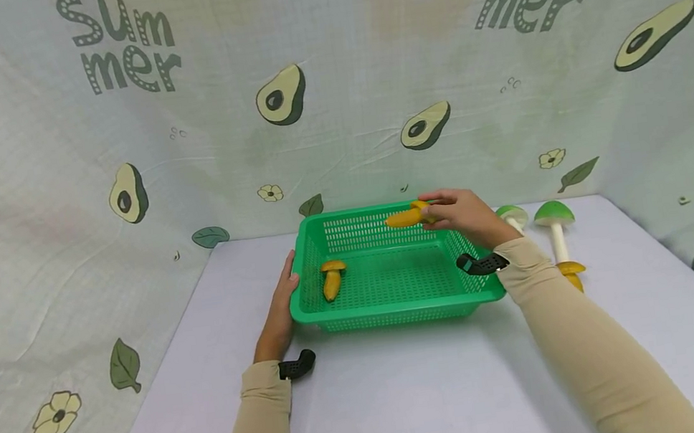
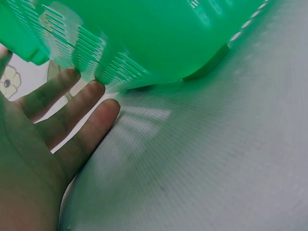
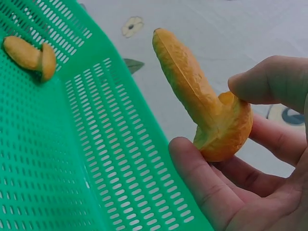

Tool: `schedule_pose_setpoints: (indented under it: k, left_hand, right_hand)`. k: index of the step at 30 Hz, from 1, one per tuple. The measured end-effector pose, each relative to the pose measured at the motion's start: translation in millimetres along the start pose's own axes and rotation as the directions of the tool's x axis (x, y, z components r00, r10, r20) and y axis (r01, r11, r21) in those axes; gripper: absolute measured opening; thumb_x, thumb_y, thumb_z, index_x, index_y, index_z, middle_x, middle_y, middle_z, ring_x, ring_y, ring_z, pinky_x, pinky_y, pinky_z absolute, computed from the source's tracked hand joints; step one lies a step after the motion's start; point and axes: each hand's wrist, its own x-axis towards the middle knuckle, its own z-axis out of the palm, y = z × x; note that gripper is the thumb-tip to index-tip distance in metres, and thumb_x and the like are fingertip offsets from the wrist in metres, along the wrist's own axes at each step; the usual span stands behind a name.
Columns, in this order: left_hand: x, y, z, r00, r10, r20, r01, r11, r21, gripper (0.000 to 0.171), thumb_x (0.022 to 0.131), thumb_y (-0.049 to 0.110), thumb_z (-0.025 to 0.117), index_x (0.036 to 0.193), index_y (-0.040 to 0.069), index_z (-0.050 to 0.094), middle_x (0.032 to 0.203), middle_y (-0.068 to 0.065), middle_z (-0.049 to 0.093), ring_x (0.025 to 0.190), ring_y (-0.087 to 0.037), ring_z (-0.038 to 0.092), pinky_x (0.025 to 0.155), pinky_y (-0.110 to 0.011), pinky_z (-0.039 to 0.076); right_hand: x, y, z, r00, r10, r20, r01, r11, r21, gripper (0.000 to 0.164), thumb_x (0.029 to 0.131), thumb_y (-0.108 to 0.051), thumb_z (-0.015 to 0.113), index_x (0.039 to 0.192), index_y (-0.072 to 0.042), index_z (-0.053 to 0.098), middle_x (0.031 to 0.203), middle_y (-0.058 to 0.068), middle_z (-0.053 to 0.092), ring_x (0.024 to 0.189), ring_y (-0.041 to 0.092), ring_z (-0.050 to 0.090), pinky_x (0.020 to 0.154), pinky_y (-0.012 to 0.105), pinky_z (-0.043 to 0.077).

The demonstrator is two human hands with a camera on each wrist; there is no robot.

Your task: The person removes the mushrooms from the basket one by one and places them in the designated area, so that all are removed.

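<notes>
My right hand (image 1: 460, 215) pinches a yellow-orange toy mushroom (image 1: 407, 217) by its cap, above the back right part of a green plastic basket (image 1: 397, 308). In the right wrist view the mushroom's stem (image 3: 180, 72) points up and away, with thumb and fingers round the cap. Another yellow mushroom (image 1: 332, 281) lies inside the basket at its left end. At the basket's left side, my left hand (image 1: 282, 307) has straight fingers against the outer wall. The left wrist view shows those fingertips (image 2: 109, 109) spread at the slotted wall, close to the tabletop.
Right of the basket lie two green-capped mushrooms with white stems, one (image 1: 556, 227) in full sight and one (image 1: 512, 216) partly behind the right arm. A yellow mushroom (image 1: 570, 272) lies nearer. Behind the white table (image 1: 394, 391) hangs a printed cloth (image 1: 346, 101).
</notes>
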Motion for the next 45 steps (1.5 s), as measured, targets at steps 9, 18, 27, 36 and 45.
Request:
schedule_pose_setpoints:
  k: [9,18,27,36,45]
  left_hand:
    - [0.8,-0.3,-0.2,1.0,0.004,0.012,-0.004,1.0,-0.011,0.055,0.106,0.052,0.03,0.159,0.046,0.015,0.163,0.021,0.011,0.15,-0.009,0.003,0.119,-0.056,0.001]
    - [0.9,-3.3,-1.1,1.0,0.013,0.015,-0.013,1.0,-0.016,0.054,0.105,0.055,0.031,0.157,0.049,0.018,0.162,0.022,0.012,0.15,-0.009,0.004,0.118,-0.057,0.002]
    - [1.3,-4.1,-2.0,1.0,0.014,0.026,-0.013,1.0,-0.024,0.054,0.105,0.056,0.031,0.157,0.05,0.017,0.162,0.022,0.011,0.15,-0.009,0.004,0.118,-0.057,0.002]
    - [0.6,-3.9,-2.5,1.0,0.017,0.015,-0.016,1.0,-0.022,0.056,0.105,0.054,0.032,0.159,0.045,0.016,0.162,0.021,0.012,0.149,-0.009,0.004,0.119,-0.056,0.002]
    - [1.5,-4.3,-2.4,1.0,0.019,0.018,-0.019,1.0,-0.019,0.055,0.106,0.053,0.032,0.158,0.047,0.016,0.163,0.02,0.012,0.15,-0.009,0.004,0.119,-0.055,0.002]
  right_hand:
    - [-8,0,-10,1.0,-0.013,-0.012,0.014,0.999,0.048,0.053,0.099,-0.012,0.064,0.143,0.009,0.044,0.135,0.025,0.048,0.108,0.023,0.063,0.096,0.039,0.051]
    - [-20,-1,-19,0.998,-0.012,-0.066,0.02,0.993,0.12,0.05,0.098,-0.012,0.066,0.141,0.008,0.048,0.131,0.019,0.052,0.107,0.022,0.065,0.099,0.041,0.049]
    - [-40,5,-35,0.995,-0.007,-0.097,0.034,0.959,0.28,0.06,0.097,-0.01,0.067,0.146,0.012,0.039,0.131,0.013,0.053,0.109,0.017,0.065,0.095,0.033,0.051]
    - [-63,12,-52,0.991,0.019,-0.135,0.039,0.911,0.411,0.041,0.099,-0.004,0.063,0.139,-0.001,0.056,0.134,0.007,0.049,0.114,0.018,0.061,0.094,0.036,0.052]
    - [-85,21,-67,0.987,-0.015,-0.158,0.09,0.872,0.481,0.031,0.101,0.0,0.058,0.13,-0.009,0.061,0.132,0.005,0.055,0.114,0.016,0.063,0.095,0.033,0.051]
